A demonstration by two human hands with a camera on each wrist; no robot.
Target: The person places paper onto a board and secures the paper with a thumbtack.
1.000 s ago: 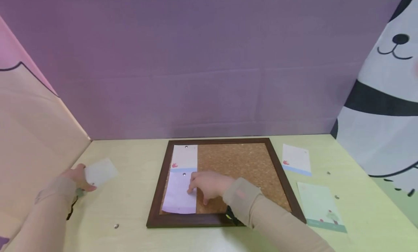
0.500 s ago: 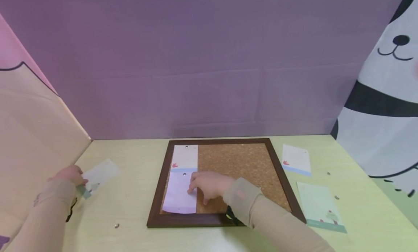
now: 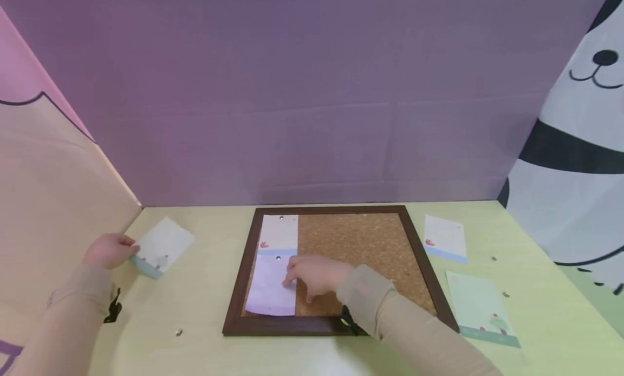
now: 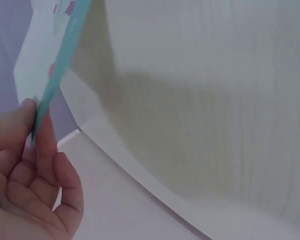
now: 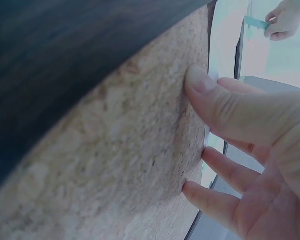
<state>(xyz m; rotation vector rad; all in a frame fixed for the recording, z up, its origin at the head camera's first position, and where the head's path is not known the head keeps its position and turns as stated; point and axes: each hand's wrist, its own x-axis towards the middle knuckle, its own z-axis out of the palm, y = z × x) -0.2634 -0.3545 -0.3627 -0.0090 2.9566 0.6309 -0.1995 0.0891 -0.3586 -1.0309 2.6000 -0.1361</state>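
Observation:
My left hand pinches a white note sheet by its edge, between thumb and fingers. A teal band runs along the sheet's edge in the left wrist view. My right hand rests on a cork board, its fingertips at the right edge of a purple note sheet. In the right wrist view its thumb and fingers are spread against the cork. Above the purple sheet lies a white sheet with a blue band. Silver thumbtacks sit at the tops of the white sheet and the purple sheet.
A dark wooden frame edges the board. Right of it lie another white sheet with a blue band and a pale green sheet. Loose thumbtacks lie on the table, one at left and two at right. A purple cloth hangs behind.
My left hand has turned and moved slightly up and right, bringing the sheet's teal band and printed side into view. My right hand stays at the purple sheet.

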